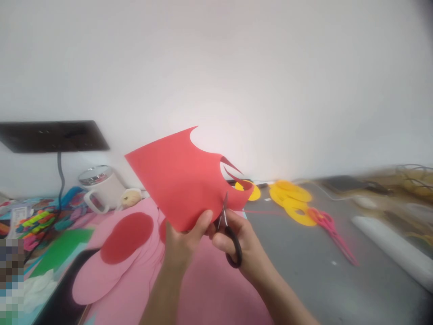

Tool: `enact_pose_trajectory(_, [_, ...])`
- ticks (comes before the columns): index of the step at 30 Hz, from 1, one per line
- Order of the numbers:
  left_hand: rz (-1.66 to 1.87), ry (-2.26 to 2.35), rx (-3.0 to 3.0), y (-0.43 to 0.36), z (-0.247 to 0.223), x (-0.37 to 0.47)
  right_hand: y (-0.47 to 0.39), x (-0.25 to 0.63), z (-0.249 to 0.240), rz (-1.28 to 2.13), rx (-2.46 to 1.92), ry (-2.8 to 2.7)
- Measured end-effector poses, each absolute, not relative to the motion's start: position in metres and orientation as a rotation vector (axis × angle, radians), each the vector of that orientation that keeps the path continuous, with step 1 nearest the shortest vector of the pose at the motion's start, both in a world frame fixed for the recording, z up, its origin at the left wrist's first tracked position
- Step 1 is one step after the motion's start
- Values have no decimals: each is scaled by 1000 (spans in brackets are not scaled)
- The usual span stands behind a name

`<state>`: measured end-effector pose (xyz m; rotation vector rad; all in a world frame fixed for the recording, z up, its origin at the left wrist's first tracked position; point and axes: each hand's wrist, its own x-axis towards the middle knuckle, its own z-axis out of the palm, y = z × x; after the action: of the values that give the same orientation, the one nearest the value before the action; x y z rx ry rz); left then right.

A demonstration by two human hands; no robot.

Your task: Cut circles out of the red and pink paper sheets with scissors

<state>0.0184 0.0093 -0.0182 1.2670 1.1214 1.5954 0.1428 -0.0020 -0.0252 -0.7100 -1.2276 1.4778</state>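
Note:
My left hand (189, 232) pinches the lower edge of a red paper sheet (182, 176), thumb on the near face. Curved cutouts run along the sheet's upper right side, and a narrow curled strip hangs there. In my right hand (243, 239) is a pair of black-handled scissors (233, 248), its blades pointing up at the sheet's lower right edge. Both hands are close together above pink paper (216, 284). To their left, a red paper circle (127, 238) lies on a stack of pink paper circles (98, 282).
Yellow paper rings (287, 194) and pink scissors (333, 232) lie on the grey mat (291, 266) at right, beside a white roll (389, 248). A white lidded mug (104, 189), green paper (62, 250) and colourful craft pieces (39, 223) are at left. A dark screen (54, 135) stands behind.

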Motion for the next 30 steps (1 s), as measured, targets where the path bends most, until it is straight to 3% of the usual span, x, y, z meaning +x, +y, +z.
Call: enact_pose_trajectory(30, [1624,1181,1188,2,-9,24,-4,143,-23,1388,-866,-1277])
